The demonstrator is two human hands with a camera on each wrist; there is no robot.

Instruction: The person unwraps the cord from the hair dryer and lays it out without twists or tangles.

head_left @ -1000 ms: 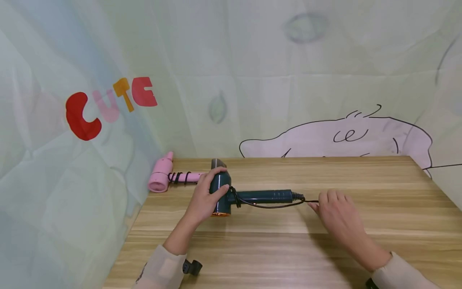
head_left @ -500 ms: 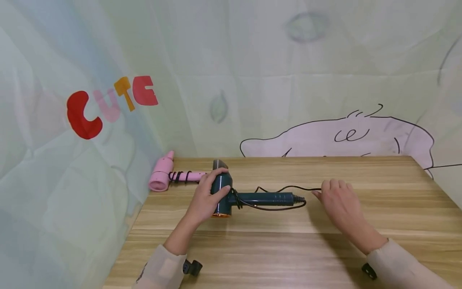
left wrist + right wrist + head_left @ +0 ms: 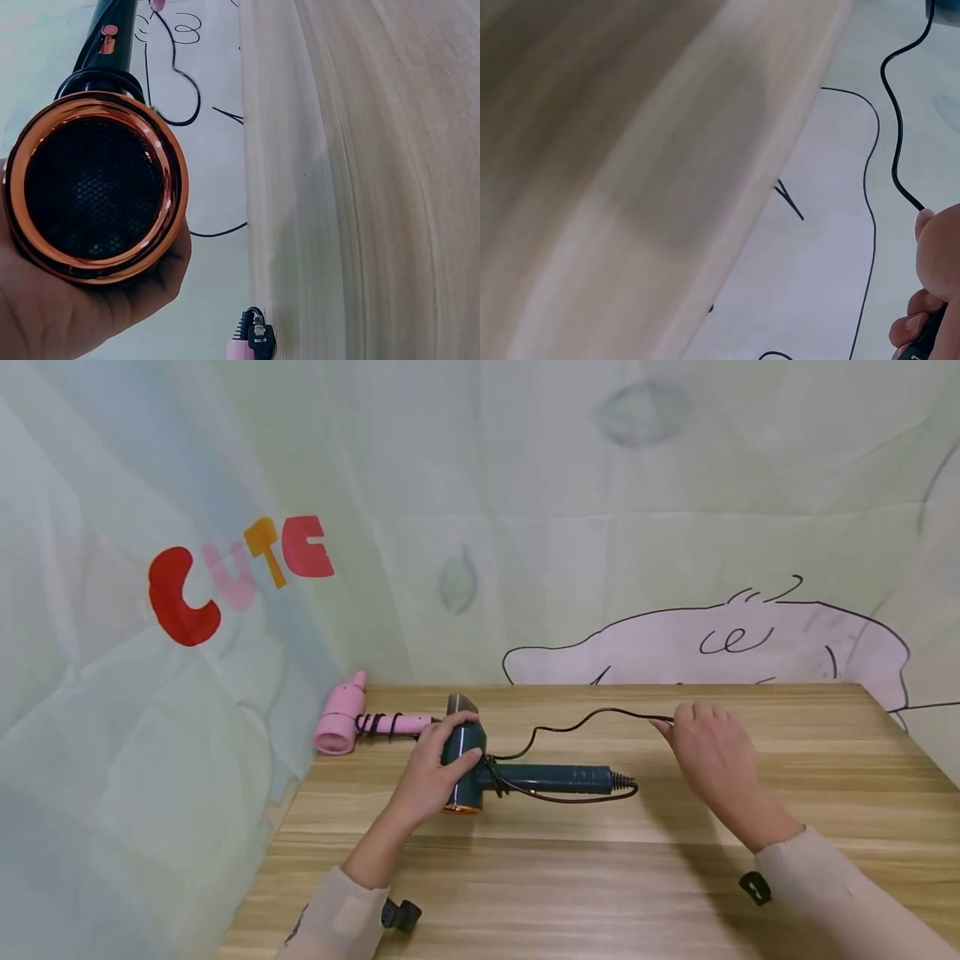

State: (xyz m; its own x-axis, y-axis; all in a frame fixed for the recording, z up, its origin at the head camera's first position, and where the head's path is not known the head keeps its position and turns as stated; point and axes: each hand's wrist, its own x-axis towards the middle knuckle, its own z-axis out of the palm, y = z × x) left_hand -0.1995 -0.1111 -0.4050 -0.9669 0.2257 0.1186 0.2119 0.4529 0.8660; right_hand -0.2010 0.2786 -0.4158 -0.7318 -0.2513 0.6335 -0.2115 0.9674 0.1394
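My left hand (image 3: 435, 777) grips the head of a dark teal hair dryer (image 3: 555, 778), thumb across the near side, with the handle pointing right. In the left wrist view, the copper-rimmed rear grille (image 3: 94, 191) faces the camera, and the palm wraps its lower edge. A black cord (image 3: 570, 727) loops from the handle's end back to its base, where it winds round, and then runs in waves to my right hand (image 3: 712, 752). That hand holds the cord between thumb and curled fingers. The right wrist view shows a black piece (image 3: 928, 337), partly hidden, within those fingers.
A pink hair dryer (image 3: 341, 718), its black cord wound round the handle, lies at the table's back left corner, just beyond my left hand. The wooden table (image 3: 570, 885) meets a printed fabric backdrop (image 3: 405, 543) at the back and left.
My right hand has moved away and upward with the cord. A stretch of cord has come free of the handle and now waves above it. The left hand keeps its grip.
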